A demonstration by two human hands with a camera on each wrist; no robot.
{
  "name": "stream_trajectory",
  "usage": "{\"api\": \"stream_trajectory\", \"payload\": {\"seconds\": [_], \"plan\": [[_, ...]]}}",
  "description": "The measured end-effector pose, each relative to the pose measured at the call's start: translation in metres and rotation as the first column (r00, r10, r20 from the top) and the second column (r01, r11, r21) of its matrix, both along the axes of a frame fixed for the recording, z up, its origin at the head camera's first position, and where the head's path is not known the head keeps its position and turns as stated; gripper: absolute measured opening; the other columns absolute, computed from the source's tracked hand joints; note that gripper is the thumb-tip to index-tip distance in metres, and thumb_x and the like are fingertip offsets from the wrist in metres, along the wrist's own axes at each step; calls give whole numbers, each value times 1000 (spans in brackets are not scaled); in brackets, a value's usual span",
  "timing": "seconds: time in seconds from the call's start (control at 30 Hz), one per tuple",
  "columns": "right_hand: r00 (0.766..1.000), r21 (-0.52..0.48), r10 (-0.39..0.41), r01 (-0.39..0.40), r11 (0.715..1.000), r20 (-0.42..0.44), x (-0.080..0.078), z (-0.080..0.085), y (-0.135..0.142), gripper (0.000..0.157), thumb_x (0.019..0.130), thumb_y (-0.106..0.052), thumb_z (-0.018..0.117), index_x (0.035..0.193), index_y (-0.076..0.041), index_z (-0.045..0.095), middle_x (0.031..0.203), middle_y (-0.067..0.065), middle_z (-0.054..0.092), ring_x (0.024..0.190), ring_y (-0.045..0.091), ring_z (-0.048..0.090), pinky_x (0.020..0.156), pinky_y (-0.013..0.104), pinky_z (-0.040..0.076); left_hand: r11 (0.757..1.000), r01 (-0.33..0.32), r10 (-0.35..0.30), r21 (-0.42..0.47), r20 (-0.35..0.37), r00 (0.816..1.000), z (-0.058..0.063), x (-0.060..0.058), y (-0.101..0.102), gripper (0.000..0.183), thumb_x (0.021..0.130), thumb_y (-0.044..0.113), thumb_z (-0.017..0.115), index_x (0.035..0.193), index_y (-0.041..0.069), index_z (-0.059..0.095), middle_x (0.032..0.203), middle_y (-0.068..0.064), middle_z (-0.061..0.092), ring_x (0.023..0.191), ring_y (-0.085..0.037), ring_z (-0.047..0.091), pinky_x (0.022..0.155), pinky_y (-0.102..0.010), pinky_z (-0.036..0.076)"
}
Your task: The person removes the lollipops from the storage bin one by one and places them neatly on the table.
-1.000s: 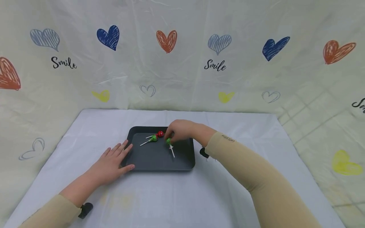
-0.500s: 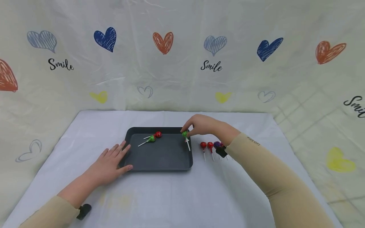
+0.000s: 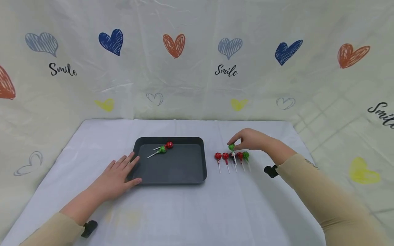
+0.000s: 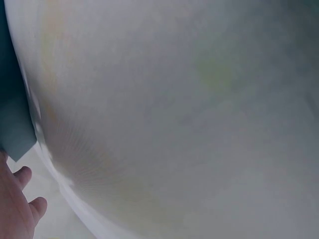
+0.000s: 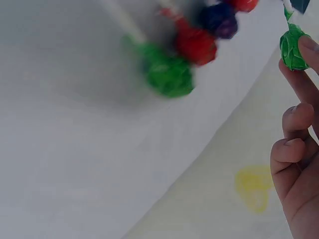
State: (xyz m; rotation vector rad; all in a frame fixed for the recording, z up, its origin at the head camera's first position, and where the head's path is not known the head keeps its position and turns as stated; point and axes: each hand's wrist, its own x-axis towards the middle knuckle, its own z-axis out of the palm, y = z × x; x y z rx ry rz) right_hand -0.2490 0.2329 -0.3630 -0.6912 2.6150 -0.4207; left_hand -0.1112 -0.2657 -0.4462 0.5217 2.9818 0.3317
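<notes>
Between thumb and fingertip my right hand (image 3: 253,139) pinches a green-wrapped lollipop (image 3: 231,147) by its head, the white stick pointing down. It is over a row of lollipops on the cloth right of the tray: red ones (image 3: 218,156), a dark purple one (image 5: 219,21) partly hidden behind the held stick, and a green one (image 3: 246,155) at the right end. My left hand (image 3: 115,177) rests with fingers spread on the left edge of the dark grey tray (image 3: 172,171). Inside the tray lie a red lollipop (image 3: 169,145) and a green lollipop (image 3: 161,149), their heads close together.
A white cloth (image 3: 184,212) covers the table. Behind it hangs a pale sheet (image 3: 197,78) printed with hearts and "Smile". In the left wrist view, cloth and a tray corner (image 4: 17,129) show beside the fingers.
My right hand has lifted the green lollipop out of the tray and carried it rightward over the row, which is now uncovered. My left hand stays on the tray edge.
</notes>
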Motion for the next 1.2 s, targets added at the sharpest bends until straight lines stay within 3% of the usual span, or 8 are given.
{"api": "stream_trajectory", "payload": {"seconds": [0.17,0.37,0.53,0.77,0.93,1.2], "plan": [[998,17,-58,58,998,-6,4,-1,33,27,92,-18,72,118,-19,75,116,1,70,90,21,58,74,32,53,1000,-2,2,-5,4,1000,-1,0,-2,89,94,68,47,160,14,21,165,-12,12,148,-42,15,115,-65,11],[995,16,-93,93,996,-20,8,2,56,27,91,-16,72,118,-17,75,116,3,70,88,21,58,71,32,53,1000,-4,4,-10,2,1000,0,1,-4,90,93,70,46,159,13,22,165,-13,13,148,-42,16,115,-65,11],[994,13,-110,110,994,6,9,1,65,29,92,-14,72,120,-15,74,118,5,70,98,24,60,82,39,56,1000,-2,2,6,10,1000,-2,1,-4,90,93,70,46,160,14,21,166,-12,12,148,-42,15,115,-65,11],[993,42,-110,108,993,42,4,-21,74,32,91,-12,71,123,-11,71,119,8,69,116,35,58,95,51,51,1000,-2,2,1,14,1000,-5,-1,-4,90,94,71,44,160,15,19,166,-10,10,149,-41,14,116,-64,10],[991,67,-121,117,991,54,-1,-33,78,26,91,-13,72,117,-12,74,116,8,70,116,36,58,98,55,48,1000,3,-2,-11,18,1000,-6,-3,-3,91,93,72,43,160,16,18,166,-10,10,149,-41,14,116,-64,10],[984,58,-151,146,988,90,-1,-38,77,26,92,-15,72,117,-14,74,119,8,69,116,35,56,100,56,47,1000,5,-5,-5,1,1000,-3,-1,-3,93,92,75,39,160,15,20,166,-11,12,148,-41,15,116,-64,11]]}}
